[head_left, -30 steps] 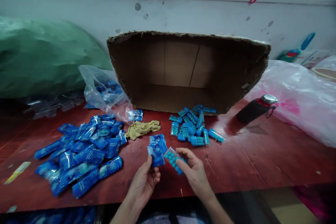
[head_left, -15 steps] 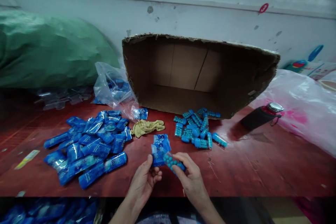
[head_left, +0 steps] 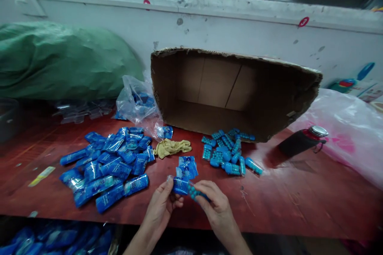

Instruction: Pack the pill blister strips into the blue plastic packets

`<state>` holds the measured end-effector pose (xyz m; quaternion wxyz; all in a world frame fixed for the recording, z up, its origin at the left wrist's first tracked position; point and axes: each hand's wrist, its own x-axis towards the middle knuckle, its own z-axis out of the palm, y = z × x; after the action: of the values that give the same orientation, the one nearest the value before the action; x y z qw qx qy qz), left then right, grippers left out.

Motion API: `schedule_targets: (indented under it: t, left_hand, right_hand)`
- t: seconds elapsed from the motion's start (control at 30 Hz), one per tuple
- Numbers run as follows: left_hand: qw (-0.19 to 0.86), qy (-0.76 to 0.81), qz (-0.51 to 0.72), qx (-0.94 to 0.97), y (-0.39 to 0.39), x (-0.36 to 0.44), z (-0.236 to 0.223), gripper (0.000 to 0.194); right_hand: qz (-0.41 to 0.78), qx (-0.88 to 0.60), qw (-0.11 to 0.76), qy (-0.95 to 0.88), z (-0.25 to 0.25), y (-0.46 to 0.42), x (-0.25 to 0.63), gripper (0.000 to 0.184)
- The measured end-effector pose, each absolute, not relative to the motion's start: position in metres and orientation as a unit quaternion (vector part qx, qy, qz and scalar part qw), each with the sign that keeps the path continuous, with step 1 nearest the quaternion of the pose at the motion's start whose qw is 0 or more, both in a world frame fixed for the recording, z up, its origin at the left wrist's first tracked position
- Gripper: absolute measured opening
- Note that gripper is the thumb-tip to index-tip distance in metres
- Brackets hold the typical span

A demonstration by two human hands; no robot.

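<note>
My left hand [head_left: 164, 198] pinches a printed blue plastic sleeve [head_left: 181, 186] between thumb and fingers. My right hand [head_left: 216, 202] is closed on a small clear bottle [head_left: 194, 192] filled with blue-green balls. The bottle's end meets the sleeve's right side; how far it reaches inside I cannot tell. Just beyond lie flat blue sleeves [head_left: 187, 167] on the red table [head_left: 278, 203]. Similar ball-filled bottles [head_left: 225, 152] lie in a heap to the right. On the left is a pile of blue-wrapped bottles [head_left: 112, 167].
A large cardboard box [head_left: 223, 117] lies with its opening towards me. Between the piles rests a crumpled yellowish cloth [head_left: 172, 148]. A dark flask [head_left: 299, 141] leans at right before pink-and-white plastic [head_left: 356, 127]. Behind at left are a clear bag [head_left: 136, 107] and a green sack [head_left: 66, 61].
The bottle in my right hand has come up against the sleeve in my left, which now stands apart from the flat ones. The view has tilted up and shifted slightly left.
</note>
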<state>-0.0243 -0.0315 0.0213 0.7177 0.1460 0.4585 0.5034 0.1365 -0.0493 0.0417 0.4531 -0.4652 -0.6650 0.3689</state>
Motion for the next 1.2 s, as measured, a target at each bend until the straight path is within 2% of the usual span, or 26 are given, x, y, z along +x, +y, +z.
schedule_targets:
  t: [0.17, 0.27, 0.37, 0.5, 0.67, 0.73, 0.87, 1.03, 1.2]
  left_hand:
    - [0.672, 0.488, 0.515, 0.212, -0.032, -0.026, 0.015, 0.029]
    - [0.663, 0.500, 0.511, 0.219, -0.035, -0.022, 0.013, 0.029]
    - [0.700, 0.474, 0.510, 0.164, -0.037, -0.017, 0.016, 0.026]
    - [0.715, 0.461, 0.519, 0.082, -0.036, -0.018, 0.019, 0.020]
    - [0.710, 0.470, 0.516, 0.090, -0.032, -0.027, 0.017, 0.019]
    - [0.715, 0.464, 0.514, 0.095, -0.030, -0.026, 0.018, 0.018]
    - [0.708, 0.466, 0.526, 0.060, -0.031, -0.015, 0.019, 0.014]
    - [0.727, 0.451, 0.514, 0.063, -0.035, -0.010, 0.025, 0.016]
    - [0.737, 0.452, 0.497, 0.078, -0.036, -0.018, 0.030, 0.009]
  right_hand:
    - [0.450, -0.456, 0.456, -0.618, 0.044, -0.050, 0.135, 0.018]
    - [0.494, -0.499, 0.464, -0.540, 0.035, -0.050, 0.127, 0.016]
    - [0.430, -0.542, 0.482, -0.538, 0.020, -0.052, 0.114, 0.010]
    - [0.377, -0.500, 0.510, -0.590, 0.010, -0.055, 0.101, 0.006]
    - [0.596, -0.422, 0.481, -0.485, 0.017, -0.057, 0.106, 0.028]
    - [0.637, -0.420, 0.485, -0.427, 0.018, -0.057, 0.107, 0.029]
    - [0.565, -0.489, 0.524, -0.408, 0.014, -0.057, 0.101, 0.019]
    - [0.519, -0.515, 0.517, -0.445, 0.012, -0.058, 0.097, 0.016]
    - [0.419, -0.493, 0.508, -0.569, 0.015, -0.062, 0.102, 0.018]
